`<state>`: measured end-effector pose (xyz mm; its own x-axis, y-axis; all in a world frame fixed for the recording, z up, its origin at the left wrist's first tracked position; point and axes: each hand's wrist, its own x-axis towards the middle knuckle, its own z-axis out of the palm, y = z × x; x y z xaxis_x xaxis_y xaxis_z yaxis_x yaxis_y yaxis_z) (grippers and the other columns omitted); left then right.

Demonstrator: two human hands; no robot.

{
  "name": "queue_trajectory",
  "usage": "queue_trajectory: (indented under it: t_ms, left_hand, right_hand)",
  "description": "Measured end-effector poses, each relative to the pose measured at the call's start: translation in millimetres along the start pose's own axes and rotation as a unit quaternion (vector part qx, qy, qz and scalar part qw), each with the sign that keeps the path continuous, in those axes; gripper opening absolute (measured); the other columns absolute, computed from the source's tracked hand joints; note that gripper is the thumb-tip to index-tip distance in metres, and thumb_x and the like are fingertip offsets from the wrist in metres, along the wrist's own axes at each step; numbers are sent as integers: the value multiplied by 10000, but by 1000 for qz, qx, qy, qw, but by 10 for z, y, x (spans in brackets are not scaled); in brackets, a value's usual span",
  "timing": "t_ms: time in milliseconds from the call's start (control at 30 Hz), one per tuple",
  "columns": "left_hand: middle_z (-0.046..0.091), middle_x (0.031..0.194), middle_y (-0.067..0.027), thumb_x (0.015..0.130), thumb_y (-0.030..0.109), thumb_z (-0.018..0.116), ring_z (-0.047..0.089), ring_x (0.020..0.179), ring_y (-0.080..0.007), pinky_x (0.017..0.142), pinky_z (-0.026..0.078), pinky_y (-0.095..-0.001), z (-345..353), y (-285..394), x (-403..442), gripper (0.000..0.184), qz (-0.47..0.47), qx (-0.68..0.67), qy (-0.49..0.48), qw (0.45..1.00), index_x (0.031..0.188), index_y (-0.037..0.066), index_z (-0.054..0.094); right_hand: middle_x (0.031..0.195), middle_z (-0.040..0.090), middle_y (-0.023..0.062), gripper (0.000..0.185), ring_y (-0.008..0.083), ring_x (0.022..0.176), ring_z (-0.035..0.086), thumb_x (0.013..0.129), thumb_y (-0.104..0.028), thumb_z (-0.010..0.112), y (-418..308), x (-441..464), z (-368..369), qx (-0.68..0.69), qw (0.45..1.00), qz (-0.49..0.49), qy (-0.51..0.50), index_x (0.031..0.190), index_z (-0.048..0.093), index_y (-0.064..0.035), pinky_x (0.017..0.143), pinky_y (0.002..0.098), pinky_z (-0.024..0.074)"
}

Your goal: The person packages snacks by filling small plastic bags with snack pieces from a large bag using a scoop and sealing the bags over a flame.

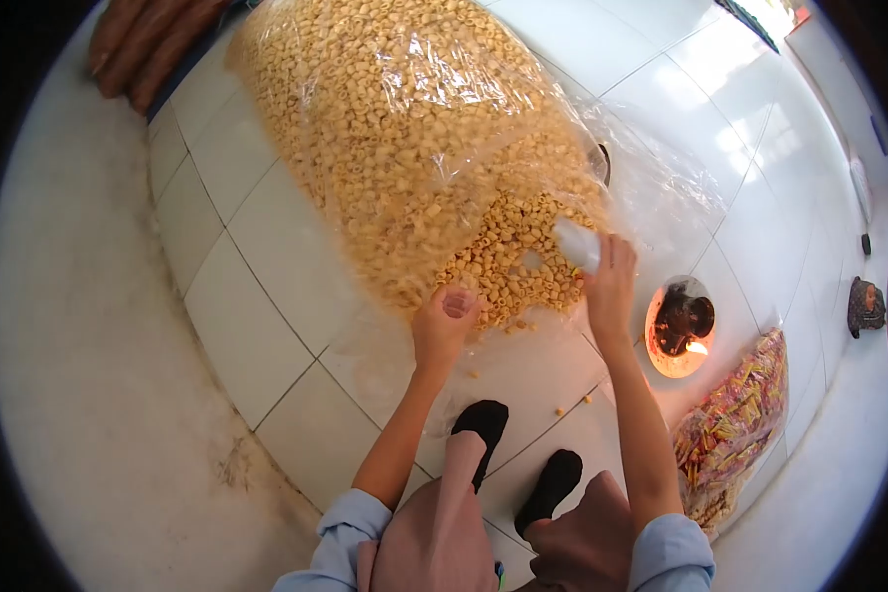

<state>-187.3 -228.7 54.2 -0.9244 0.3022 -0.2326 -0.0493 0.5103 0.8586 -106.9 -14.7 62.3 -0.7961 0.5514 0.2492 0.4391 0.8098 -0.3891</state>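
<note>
A huge clear plastic bag [365,148] full of small yellow, shell-shaped snack pieces lies on the tiled floor, its mouth towards me. Loose snack pieces [513,237] show uncovered at the mouth. My right hand [612,271] is closed around a whitish, translucent cup [577,245], tilted over the pieces at the right of the opening. At the left front edge of the opening, my left hand [442,324] curls its fingers around a small clear plastic bag [457,302] with a rounded mouth. What the small bag contains, I cannot tell.
Beside my right forearm, a lamp with a bare flame [698,347] burns on a plate [673,368]. A clear bag of small colourful packets [735,424] leans at the right. A few crumbs [560,410] lie near my feet in black socks [549,488].
</note>
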Motion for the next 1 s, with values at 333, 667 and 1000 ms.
queue_trajectory:
  t_ms: [333,667,1000]
  left_hand:
    - [598,642,-24,718,144,700,576,556,-79,514,447,-206,-1,-86,11,173,13,-25,-15,999,766,29,580]
    - [591,668,-27,710,121,709,563,573,-81,515,450,-201,41,54,-63,195,-7,-93,-52,994,789,4,573]
    - [607,691,-36,674,115,725,576,649,-91,610,459,-235,-115,1189,-22,259,176,-78,-39,981,862,33,567]
  right_hand:
    - [1127,469,139,656,323,1094,396,538,29,696,-263,58,592,139,987,-49,-63,1150,470,-39,929,371,345]
    - [1077,530,151,632,313,992,499,514,-68,762,-301,137,414,302,936,41,-177,1097,522,-32,858,356,403]
    - [1096,551,94,615,195,958,544,575,-97,744,-284,563,-1653,304,942,32,-137,1145,513,-61,774,292,461]
